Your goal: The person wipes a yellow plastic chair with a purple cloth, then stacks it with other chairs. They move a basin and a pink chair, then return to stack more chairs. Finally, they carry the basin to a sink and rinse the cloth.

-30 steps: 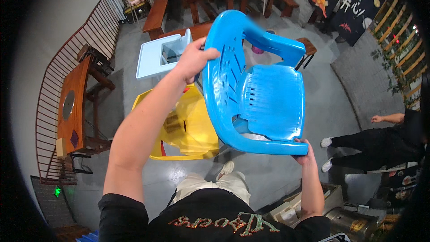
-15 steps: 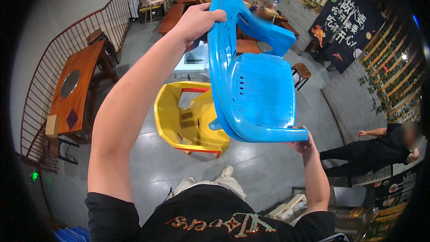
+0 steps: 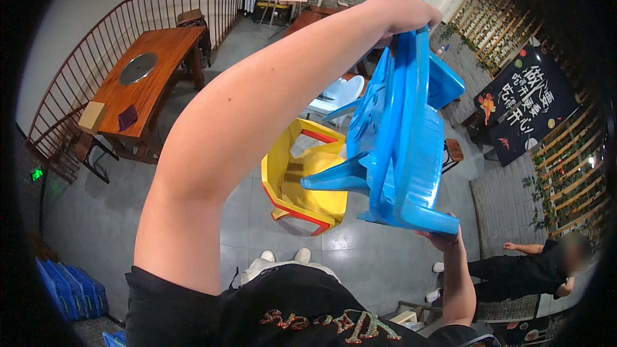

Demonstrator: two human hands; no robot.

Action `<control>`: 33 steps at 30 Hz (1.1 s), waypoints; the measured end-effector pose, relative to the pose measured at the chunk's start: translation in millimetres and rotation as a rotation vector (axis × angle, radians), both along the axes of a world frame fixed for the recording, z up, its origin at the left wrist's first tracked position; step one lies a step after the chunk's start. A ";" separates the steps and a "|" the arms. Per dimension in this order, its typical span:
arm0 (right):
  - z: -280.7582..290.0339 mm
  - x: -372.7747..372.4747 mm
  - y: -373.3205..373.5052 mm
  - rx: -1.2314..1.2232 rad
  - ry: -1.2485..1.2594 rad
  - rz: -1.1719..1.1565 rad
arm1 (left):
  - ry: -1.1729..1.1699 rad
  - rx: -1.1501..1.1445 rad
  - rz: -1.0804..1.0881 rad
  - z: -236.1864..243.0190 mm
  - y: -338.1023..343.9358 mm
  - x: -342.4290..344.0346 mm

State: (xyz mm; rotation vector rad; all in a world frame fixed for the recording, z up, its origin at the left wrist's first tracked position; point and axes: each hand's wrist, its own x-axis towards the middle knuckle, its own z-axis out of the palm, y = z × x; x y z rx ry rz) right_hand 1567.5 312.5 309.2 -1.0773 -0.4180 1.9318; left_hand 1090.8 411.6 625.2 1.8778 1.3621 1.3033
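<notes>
A blue plastic armchair (image 3: 411,148) is held up in front of me, turned on its side with legs pointing left. Its backrest edge stands nearly upright toward me. My left hand (image 3: 405,11) is closed over the top end of the backrest, the fingers partly hidden behind it. Lower down, my right hand (image 3: 447,239) grips the armrest end from beneath, and its fingertips are mostly out of sight. Behind and left of the blue chair, a yellow plastic child's chair (image 3: 276,183) with red edging stands on the floor, partly covered by the blue legs.
At left stands a wooden table (image 3: 164,51) with a round metal inset, beside a brown railing (image 3: 103,32). A white plastic seat (image 3: 344,93) is behind the yellow chair. One person in black (image 3: 514,276) is at right. Blue stacked items (image 3: 74,289) lie lower left.
The blue chair has turned so its back edge and legs show instead of its seat front. My left hand has moved right with the chair's top; my right hand has lowered slightly.
</notes>
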 end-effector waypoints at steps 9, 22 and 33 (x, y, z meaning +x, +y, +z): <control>6.3 -8.5 -3.5 0.075 -0.251 0.140 | -0.122 -0.078 0.071 -4.2 -22.4 -22.5; -130.8 -21.9 41.5 -0.112 0.065 0.302 | -0.275 -0.341 0.050 -99.5 4.0 -90.9; -161.2 -86.5 55.6 -0.409 -0.087 0.055 | -0.390 -0.493 0.075 -161.3 18.2 -122.2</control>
